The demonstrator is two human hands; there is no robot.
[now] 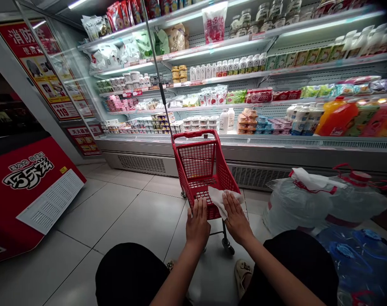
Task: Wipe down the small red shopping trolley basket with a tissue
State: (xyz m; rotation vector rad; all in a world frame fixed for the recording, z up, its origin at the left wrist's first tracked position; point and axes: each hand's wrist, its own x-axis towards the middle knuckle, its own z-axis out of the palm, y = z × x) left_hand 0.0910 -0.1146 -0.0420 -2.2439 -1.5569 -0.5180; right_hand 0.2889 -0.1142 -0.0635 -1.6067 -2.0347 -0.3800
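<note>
A small red shopping cart (198, 155) with a mesh plastic basket stands on the tiled floor in front of my knees. My right hand (236, 219) holds a crumpled white cloth (216, 196) against the near right corner of the basket, its fingers lying over the fabric. On the near rim, to the left, rests my left hand (198, 223); its fingers are stretched out, the thumb stands apart, and no loose object shows in it. Part of the near basket wall is hidden behind both hands. Below it, a caster wheel (228, 246) is visible.
A refrigerated display case (139, 159) with bottles, cups and bags spans the back. A thin dark pole (161, 91) rises by the cart's left side. Large clear water jugs (295, 204) and blue jugs (356, 255) stand at right. A red freezer (30, 199) is at left.
</note>
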